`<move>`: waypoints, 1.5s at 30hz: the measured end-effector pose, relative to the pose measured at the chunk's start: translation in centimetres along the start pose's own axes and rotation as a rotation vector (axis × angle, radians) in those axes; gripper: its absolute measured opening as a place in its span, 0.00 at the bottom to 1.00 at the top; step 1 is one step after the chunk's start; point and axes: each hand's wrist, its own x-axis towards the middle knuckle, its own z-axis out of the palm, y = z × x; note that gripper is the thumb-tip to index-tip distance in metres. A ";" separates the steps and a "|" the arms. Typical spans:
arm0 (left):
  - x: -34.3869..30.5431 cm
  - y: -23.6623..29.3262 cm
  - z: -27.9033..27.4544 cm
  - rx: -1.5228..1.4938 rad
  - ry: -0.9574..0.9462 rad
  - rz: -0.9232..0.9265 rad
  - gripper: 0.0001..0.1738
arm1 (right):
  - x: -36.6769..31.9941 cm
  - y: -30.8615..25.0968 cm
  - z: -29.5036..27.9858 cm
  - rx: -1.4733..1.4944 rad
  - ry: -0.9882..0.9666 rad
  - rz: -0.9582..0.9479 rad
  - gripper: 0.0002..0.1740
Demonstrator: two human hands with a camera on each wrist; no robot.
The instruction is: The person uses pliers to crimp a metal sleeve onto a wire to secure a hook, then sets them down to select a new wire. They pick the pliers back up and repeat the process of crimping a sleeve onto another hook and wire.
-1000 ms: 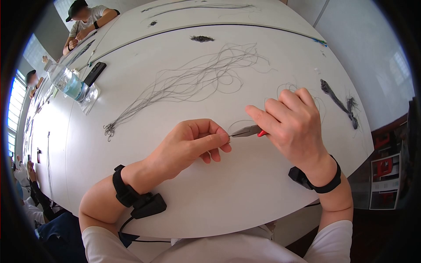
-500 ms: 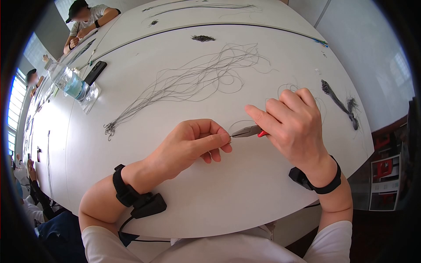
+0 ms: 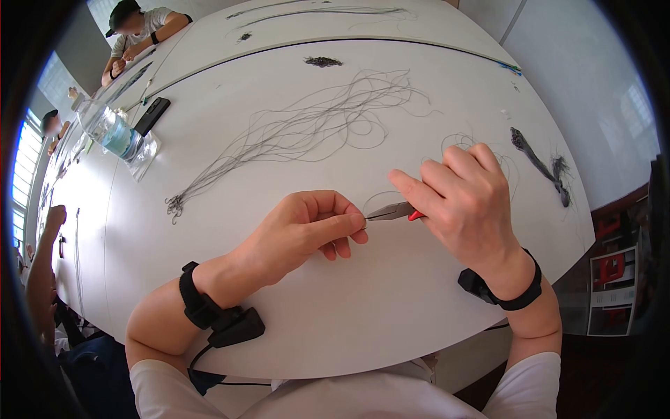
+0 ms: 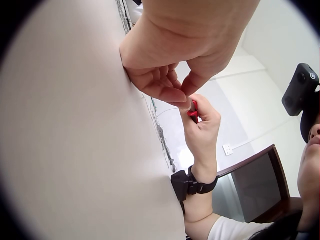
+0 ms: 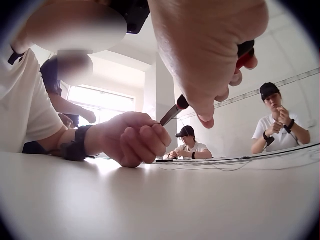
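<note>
My left hand pinches a thin dark strand between thumb and index fingertip, its other fingers loosely bent below. The strand arcs up from those fingertips; what small end sits inside the pinch is hidden, and I cannot tell its kind. In my right hand are needle-nose pliers with red handles, their tips right at the left fingertips. The right wrist view shows the same pliers pointing down to the left thumb. From the left wrist view, the red handle shows inside the right fist.
Beyond the hands lies a bundle of long thin lines, small hooks gathered at its near end. Dark bundles lie right and back. A bottle and black phone stand left. Another person's arm reaches in there.
Both hands and the pliers stay almost in place, the right hand shifting only slightly. Another person's raised arm has come into view at the left edge.
</note>
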 end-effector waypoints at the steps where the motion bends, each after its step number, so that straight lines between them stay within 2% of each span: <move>1: 0.0 0.0 0.0 -0.001 0.000 -0.002 0.10 | 0.0 0.0 0.0 0.002 0.007 0.000 0.10; 11: 0.1 -0.1 0.0 -0.006 -0.001 -0.001 0.10 | 0.1 0.0 0.1 0.007 0.038 -0.001 0.10; 17: 0.1 -0.2 0.0 0.002 -0.005 0.006 0.10 | 0.1 -0.2 -0.2 0.008 -0.013 0.007 0.10; 23: -0.1 -0.2 0.2 0.064 0.052 0.081 0.09 | 0.1 -0.1 -0.2 0.039 0.011 0.042 0.14; 25: -0.2 -0.4 0.1 0.189 0.131 0.242 0.07 | 0.2 -0.1 -0.3 0.096 -0.008 0.111 0.18; 26: -0.2 -0.4 0.1 0.194 0.131 0.246 0.07 | 0.2 0.0 -0.4 0.093 -0.003 0.112 0.18; 28: -0.3 -0.2 0.1 0.425 0.244 0.431 0.05 | 0.1 0.0 -0.7 0.189 -0.044 0.152 0.22; 31: -0.4 0.0 0.3 0.542 0.310 0.542 0.04 | 0.2 -0.2 -0.8 0.267 -0.048 0.178 0.24; 35: -0.5 -0.1 0.4 0.570 0.328 0.559 0.03 | 0.2 -0.4 -0.9 0.252 -0.043 0.175 0.24; 37: -0.5 -0.3 0.4 0.608 0.336 0.625 0.03 | 0.1 -0.4 -0.8 0.204 -0.046 0.160 0.21; 45: -0.3 -0.4 0.3 0.632 0.330 0.643 0.04 | 0.1 -0.4 -0.6 0.191 -0.012 0.148 0.23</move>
